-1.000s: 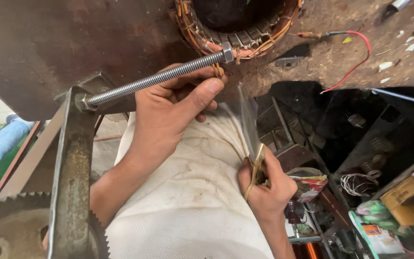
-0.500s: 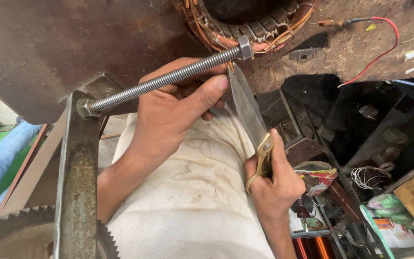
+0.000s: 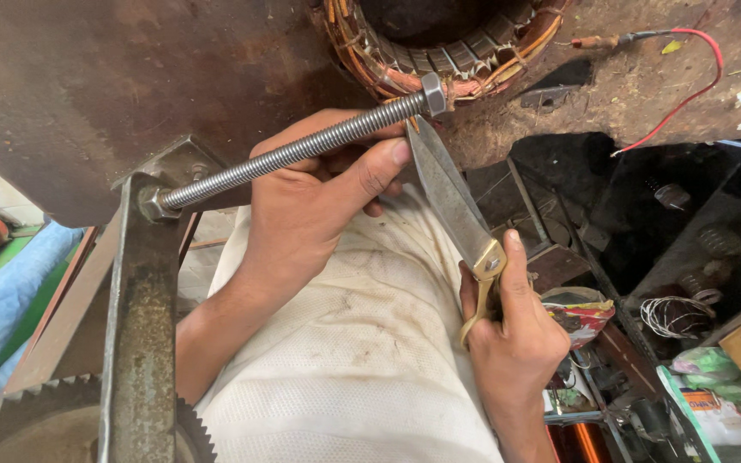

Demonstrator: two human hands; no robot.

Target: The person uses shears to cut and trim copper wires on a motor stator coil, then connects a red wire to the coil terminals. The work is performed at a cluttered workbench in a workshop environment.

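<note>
Our left hand [image 3: 319,201] is curled under one long threaded rod [image 3: 293,154], thumb pressed toward the blade tips, though we cannot tell what lies inside its grasp. Our right hand [image 3: 512,339] is clenched around the brass handles of one pair of scissors [image 3: 456,206] — blades closed, points up at the rod's single hex nut [image 3: 433,93]. Above sits one motor stator [image 3: 439,43], its ring packed with copper windings. One red wire [image 3: 688,86] trails across the rusty workbench [image 3: 87,77] — beside the stator.
</note>
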